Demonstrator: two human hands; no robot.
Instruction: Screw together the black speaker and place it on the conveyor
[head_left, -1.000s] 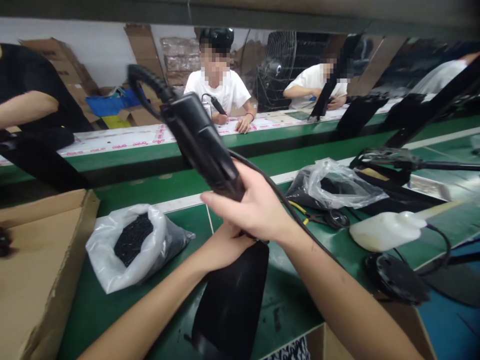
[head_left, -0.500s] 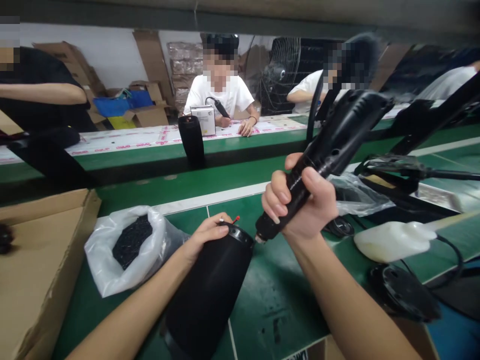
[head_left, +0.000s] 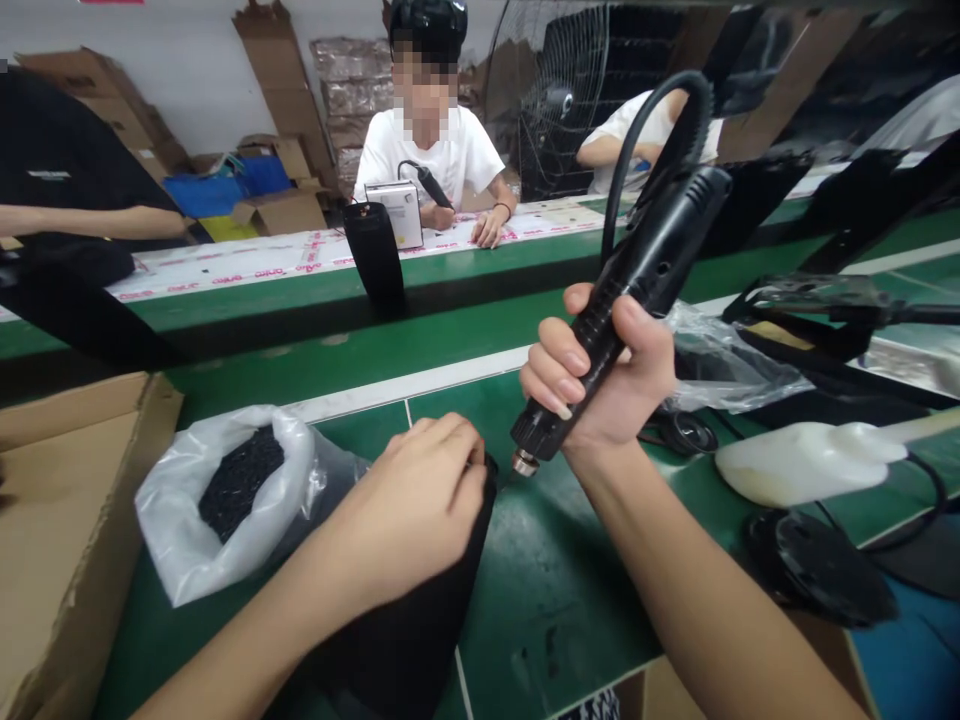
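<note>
My right hand (head_left: 600, 385) grips a black electric screwdriver (head_left: 634, 290), tilted with its metal tip (head_left: 523, 463) pointing down and left toward the rim of a black cylindrical housing (head_left: 420, 610). My left hand (head_left: 409, 510) lies curled over the top of that housing and hides its opening. The housing leans toward me on the green table (head_left: 555, 600). The screwdriver's black cord (head_left: 645, 120) loops up above it.
A clear bag of small black parts (head_left: 225, 495) lies left of the housing, beside a cardboard box (head_left: 67, 520). A white plastic bottle (head_left: 806, 460), a black disc (head_left: 817, 565) and bagged black parts (head_left: 720, 360) sit to the right. People work across the conveyor, where another black housing (head_left: 373, 255) stands.
My left hand has slid from the housing's rim over its top, covering the opening and the red wire. The screwdriver tip stays near the rim. The camera has tilted slightly.
</note>
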